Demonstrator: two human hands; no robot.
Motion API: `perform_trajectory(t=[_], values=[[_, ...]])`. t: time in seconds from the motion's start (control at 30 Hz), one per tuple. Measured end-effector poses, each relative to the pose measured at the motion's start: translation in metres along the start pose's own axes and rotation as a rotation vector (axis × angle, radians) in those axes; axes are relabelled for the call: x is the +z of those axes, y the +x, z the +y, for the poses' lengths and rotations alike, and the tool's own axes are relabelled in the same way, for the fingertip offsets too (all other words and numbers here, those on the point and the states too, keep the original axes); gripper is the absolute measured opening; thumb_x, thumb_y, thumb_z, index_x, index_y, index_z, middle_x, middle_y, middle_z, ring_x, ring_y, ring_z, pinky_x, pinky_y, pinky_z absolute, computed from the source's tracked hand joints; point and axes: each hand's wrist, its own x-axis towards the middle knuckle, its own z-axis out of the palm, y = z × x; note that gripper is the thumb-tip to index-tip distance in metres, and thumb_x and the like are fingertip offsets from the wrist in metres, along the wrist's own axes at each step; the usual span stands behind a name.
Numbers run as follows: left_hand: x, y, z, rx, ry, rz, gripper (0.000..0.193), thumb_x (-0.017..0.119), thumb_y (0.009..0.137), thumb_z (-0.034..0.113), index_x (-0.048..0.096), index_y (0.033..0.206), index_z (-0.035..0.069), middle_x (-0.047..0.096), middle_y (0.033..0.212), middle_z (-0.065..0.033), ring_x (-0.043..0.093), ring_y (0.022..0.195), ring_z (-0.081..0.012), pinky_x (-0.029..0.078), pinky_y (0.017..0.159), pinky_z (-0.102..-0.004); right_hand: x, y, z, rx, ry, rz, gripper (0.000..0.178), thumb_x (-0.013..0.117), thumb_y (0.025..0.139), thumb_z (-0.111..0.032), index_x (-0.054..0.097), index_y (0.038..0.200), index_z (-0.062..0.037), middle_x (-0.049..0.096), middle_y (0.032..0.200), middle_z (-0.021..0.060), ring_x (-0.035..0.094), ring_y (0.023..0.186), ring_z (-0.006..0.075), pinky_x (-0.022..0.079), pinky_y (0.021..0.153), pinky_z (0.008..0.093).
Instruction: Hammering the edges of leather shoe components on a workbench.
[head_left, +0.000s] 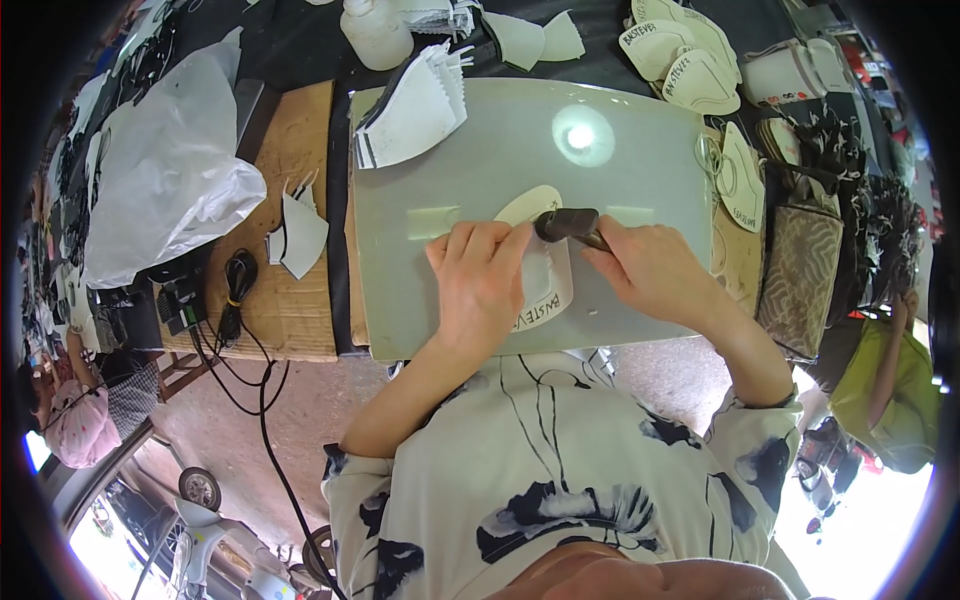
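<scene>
A hammer with a dark head (570, 222) is in my right hand (645, 268), whose fingers wrap round its short visible handle. The hammer head is over a cream, curved pattern piece (562, 288) with handwriting along its edge, on a smooth grey board (420, 200). My left hand (478, 278) covers the left side of that piece, its fingers bent and close together at the edge. A white layer shows inside the piece, beside the hammer; what my left fingertips pinch is hidden.
White cut pieces (415, 115) are stacked at the board's upper left. Cream patterns (700, 80) lie at the far right, near a patterned pouch (797, 270). To the left are a white plastic bag (170, 170), cardboard (300, 320) and a coiled black cable (237, 285). A white bottle (377, 35) stands behind.
</scene>
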Motion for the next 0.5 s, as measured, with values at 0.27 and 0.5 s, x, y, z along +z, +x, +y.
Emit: perform_trajectory(t=[0.27, 0.5], values=[[0.004, -0.009, 0.002, 0.188, 0.207, -0.022, 0.033, 0.064, 0.075, 0.009, 0.067, 0.107, 0.002, 0.059, 0.101, -0.0052, 0.056, 0.096, -0.0217, 0.037, 0.085, -0.0375, -0.010, 0.003, 0.004, -0.080, -0.065, 0.085, 0.033, 0.056, 0.097, -0.031, 0.051, 0.084, -0.0014, 0.059, 0.060, 0.0157, 0.060, 0.056, 0.0382, 0.044, 0.051, 0.0466], [0.004, -0.007, 0.000, 0.200, 0.167, -0.016, 0.033, 0.064, 0.075, 0.009, 0.067, 0.107, 0.000, 0.060, 0.103, -0.0064, 0.055, 0.098, -0.0226, 0.038, 0.085, -0.0376, -0.019, 0.012, -0.007, -0.078, -0.221, -0.053, 0.028, 0.059, 0.095, -0.027, 0.050, 0.090, -0.0016, 0.061, 0.064, 0.0133, 0.060, 0.056, 0.0362, 0.044, 0.051, 0.0450]])
